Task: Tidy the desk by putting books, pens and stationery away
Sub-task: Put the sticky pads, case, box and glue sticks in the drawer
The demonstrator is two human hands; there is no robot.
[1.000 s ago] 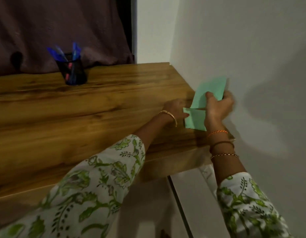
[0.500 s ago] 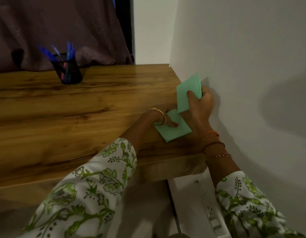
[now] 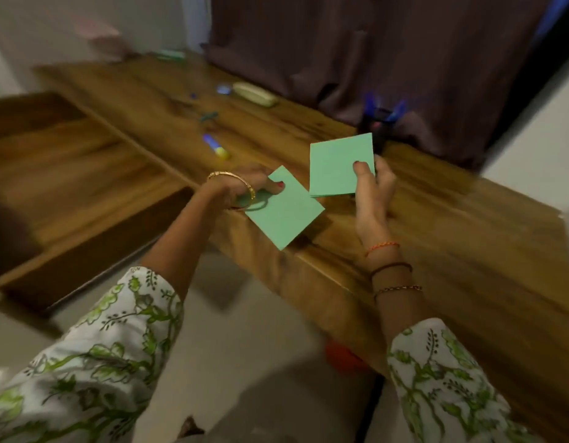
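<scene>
Both hands hold green paper over the near edge of the wooden desk [image 3: 452,238]: the left hand [image 3: 241,187] pinches one green sheet [image 3: 283,212] by its upper corner, thumb on top, while the right hand [image 3: 372,193] grips a thin stack of green sheets [image 3: 337,167] just beside it, thumb pressed on the front. Behind the stack a dark pen holder [image 3: 380,123] with blue pens stands at the curtain [image 3: 372,49]. Farther left on the desk lie a blue-and-yellow glue stick [image 3: 216,146], blurred small pieces and a pale oblong case [image 3: 253,94].
</scene>
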